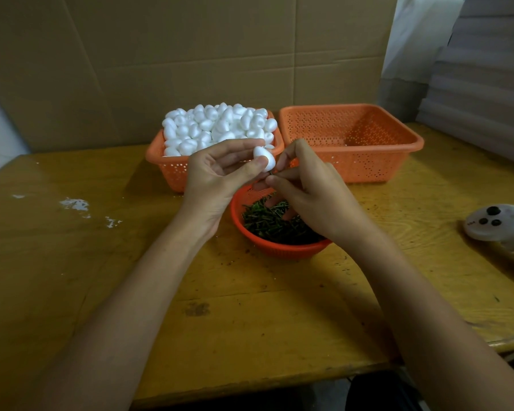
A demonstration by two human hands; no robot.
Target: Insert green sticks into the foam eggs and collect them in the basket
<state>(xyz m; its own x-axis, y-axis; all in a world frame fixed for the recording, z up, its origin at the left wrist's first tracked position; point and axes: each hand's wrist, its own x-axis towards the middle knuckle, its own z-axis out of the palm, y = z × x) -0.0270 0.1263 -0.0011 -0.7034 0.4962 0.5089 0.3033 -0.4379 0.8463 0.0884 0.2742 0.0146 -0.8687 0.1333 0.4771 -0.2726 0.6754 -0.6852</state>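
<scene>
My left hand (217, 179) holds a white foam egg (265, 158) between thumb and fingers, above the table's middle. My right hand (306, 185) pinches a thin green stick (271, 172) whose tip meets the egg's underside. Below both hands sits a small round orange bowl (279, 247) filled with several green sticks (267, 221). Behind on the left, an orange basket (172, 170) is heaped with foam eggs (217, 126). To its right stands a second orange basket (353, 161), which looks almost bare inside.
The wooden table (250, 315) carries white foam crumbs (77, 204) at the left and a white hand controller (499, 223) at the right edge. Cardboard sheets (161, 54) form the back wall. The table's front edge runs close below my forearms.
</scene>
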